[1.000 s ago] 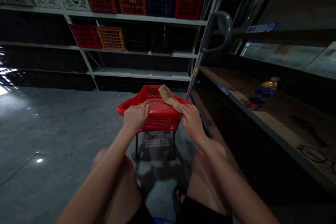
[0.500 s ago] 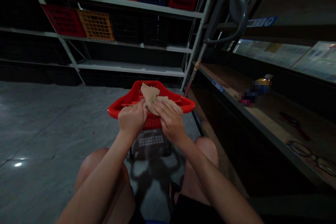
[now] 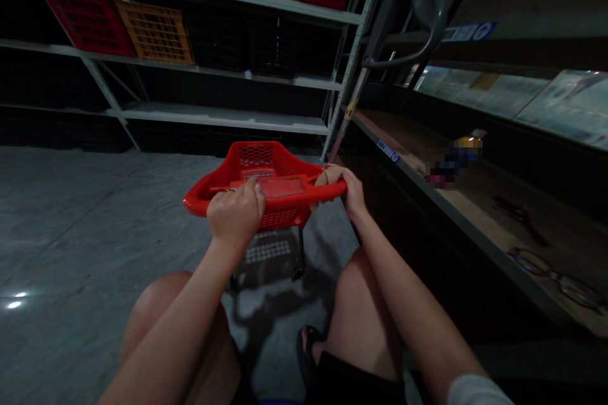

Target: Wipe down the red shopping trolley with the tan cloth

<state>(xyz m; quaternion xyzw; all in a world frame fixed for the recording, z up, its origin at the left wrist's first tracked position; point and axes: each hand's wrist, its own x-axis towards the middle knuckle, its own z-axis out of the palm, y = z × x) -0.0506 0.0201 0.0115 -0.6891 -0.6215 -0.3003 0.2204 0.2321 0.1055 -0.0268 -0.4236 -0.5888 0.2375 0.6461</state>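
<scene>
In front of me is a red plastic shopping cart (image 3: 281,187) with a perforated basket. My left hand (image 3: 236,210) is closed around its handle bar, left of the middle, a ring on one finger. At the right end of the bar, my right hand (image 3: 352,193) presses a tan cloth (image 3: 326,182) around the red plastic. The cloth is bunched and partly covered by the fingers.
Beside me on the right, a wooden shelf (image 3: 475,193) holds glasses (image 3: 555,275), a red-handled tool (image 3: 520,218) and a blurred item (image 3: 456,161). A grey-handled pole (image 3: 354,98) leans nearby. White racks (image 3: 228,115) with crates (image 3: 154,31) stand ahead.
My right hand has moved right with the tan cloth, from the middle of the bar to its right end. My left hand stays on the bar. The view has shifted slightly.
</scene>
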